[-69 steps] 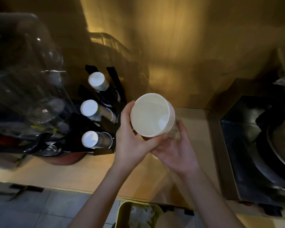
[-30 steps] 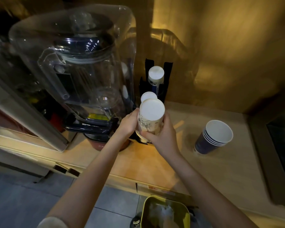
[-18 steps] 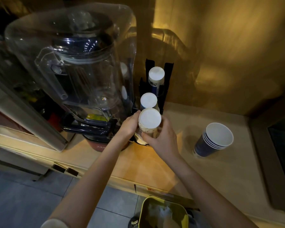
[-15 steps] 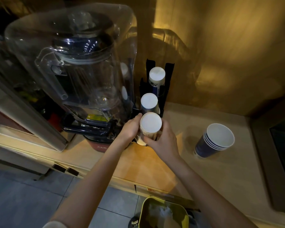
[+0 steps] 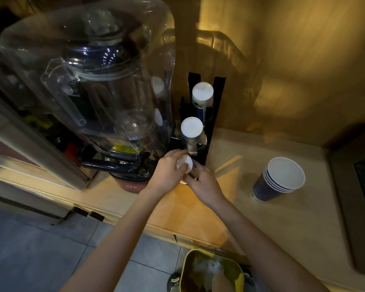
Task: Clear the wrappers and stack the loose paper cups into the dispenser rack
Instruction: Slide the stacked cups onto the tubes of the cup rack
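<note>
While both hands closed around the inverted stack of white cups (image 5: 184,164), the left hand (image 5: 168,173) gripped it from the blender side and the right hand (image 5: 202,182) pinched it from the other, pressing it down into the nearest slot of the black dispenser rack (image 5: 218,89). That rack stood hemmed in: the big clear blender housing (image 5: 105,85) crowded its left edge and the wall rose just behind, so only the right side lay open. There the table (image 5: 230,142) ran bare as far as a short stack of blue cups (image 5: 276,180), standing mouth up and well apart from the rack. Two filled slots behind showed white cup bottoms. The table's front edge passed under the forearms, with a yellow bin (image 5: 211,270) on the floor below. Half a second before, the white stack had stood higher between the hands; by this moment it had sunk deeper, its base partly covered by the left thumb.
</note>
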